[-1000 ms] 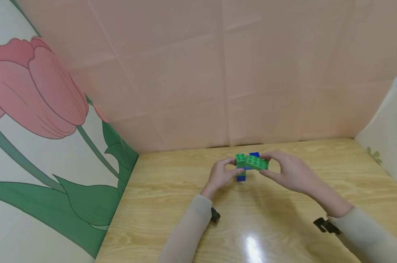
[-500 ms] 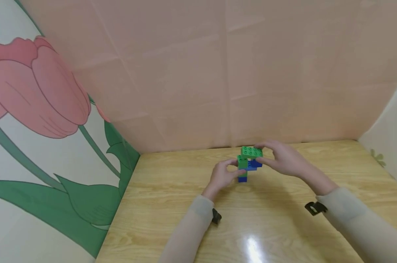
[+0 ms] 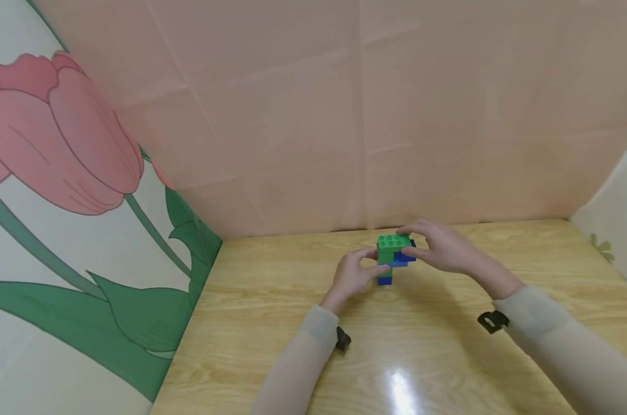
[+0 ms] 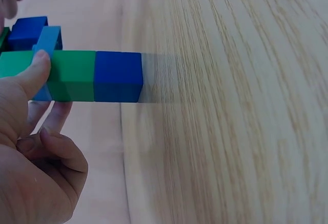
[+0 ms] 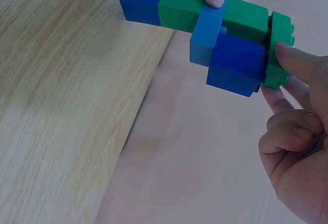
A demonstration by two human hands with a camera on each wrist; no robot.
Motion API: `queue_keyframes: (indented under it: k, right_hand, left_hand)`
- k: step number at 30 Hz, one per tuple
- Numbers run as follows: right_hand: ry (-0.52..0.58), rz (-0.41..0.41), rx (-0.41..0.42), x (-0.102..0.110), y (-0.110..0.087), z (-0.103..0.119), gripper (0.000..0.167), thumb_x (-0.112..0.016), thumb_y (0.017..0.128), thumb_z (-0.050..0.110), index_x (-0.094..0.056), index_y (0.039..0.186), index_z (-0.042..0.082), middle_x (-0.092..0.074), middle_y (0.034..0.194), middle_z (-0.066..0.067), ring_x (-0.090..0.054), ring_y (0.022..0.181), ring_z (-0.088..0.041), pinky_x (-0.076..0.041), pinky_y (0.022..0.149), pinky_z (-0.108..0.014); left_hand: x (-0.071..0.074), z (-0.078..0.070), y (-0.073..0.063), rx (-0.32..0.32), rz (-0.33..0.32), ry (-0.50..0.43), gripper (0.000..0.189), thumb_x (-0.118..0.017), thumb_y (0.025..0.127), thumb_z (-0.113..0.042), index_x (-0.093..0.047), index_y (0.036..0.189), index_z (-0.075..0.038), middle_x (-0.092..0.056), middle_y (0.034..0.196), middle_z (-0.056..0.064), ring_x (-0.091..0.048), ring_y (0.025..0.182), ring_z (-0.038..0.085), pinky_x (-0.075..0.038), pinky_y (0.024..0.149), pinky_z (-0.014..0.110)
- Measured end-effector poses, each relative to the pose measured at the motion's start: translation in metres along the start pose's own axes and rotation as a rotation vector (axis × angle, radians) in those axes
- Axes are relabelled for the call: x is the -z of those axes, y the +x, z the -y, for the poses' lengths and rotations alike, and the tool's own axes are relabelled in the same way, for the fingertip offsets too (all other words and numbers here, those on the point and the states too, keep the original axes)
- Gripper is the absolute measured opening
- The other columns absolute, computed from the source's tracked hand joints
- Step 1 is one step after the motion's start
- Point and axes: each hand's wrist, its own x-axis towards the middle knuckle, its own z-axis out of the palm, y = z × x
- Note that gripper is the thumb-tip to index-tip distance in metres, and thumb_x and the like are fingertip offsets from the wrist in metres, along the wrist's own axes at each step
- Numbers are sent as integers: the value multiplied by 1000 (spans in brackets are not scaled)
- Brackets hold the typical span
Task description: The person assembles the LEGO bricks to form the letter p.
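A tower of building bricks stands on the wooden table, with a dark blue brick (image 4: pixel 118 76) at its foot and green bricks (image 5: pixel 182 6) above. A flat light blue brick (image 5: pixel 205 37) juts sideways from it, bearing another dark blue brick (image 5: pixel 237 62). My left hand (image 3: pixel 352 278) pinches the tower between thumb and fingers near the light blue brick. On top lies a flat studded green brick (image 3: pixel 392 242), which my right hand (image 3: pixel 440 246) pinches at its right end. Whether that brick is fully pressed down, I cannot tell.
The wooden table (image 3: pixel 261 300) runs back to a creased pinkish sheet (image 3: pixel 272 127) hanging behind the tower. A panel with a tulip picture (image 3: pixel 85 138) borders the left side. A pale panel (image 3: pixel 619 190) stands at the right.
The flat green brick has moved left, from tilted beside the tower to level on its top, carried by my right hand. My left hand keeps its grip on the tower.
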Motion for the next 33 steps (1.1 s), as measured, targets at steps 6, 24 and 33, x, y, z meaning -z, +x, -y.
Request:
queue_keyframes:
  k: [6,24,33]
  right_hand:
    - [4,7,-1,-2,2,-4,43,-78,96,22,-67,133,4,-67,127,-14,-65,115,-37,-52,92,-60]
    - [209,23,-45,-11,18,-10,43,-75,97,42,-71,130,15,-68,124,-3,-62,98,-23,-54,69,-38]
    - [228,48,-51,-15,23,-10,39,-75,97,39,-73,129,16,-67,132,-8,-65,112,-26,-56,78,-40]
  left_hand:
    - [0,-1,1,10,2,-5,42,-80,89,-50,-75,123,-26,-70,110,-21,-59,124,11,-45,109,48]
    - [1,-1,0,-3,5,-27,39,-81,90,-47,-76,122,-26,-69,109,-22,-59,124,8,-44,109,48]
    - [1,-1,1,-7,5,-15,40,-81,90,-45,-75,123,-25,-69,109,-22,-59,123,8,-44,109,48]
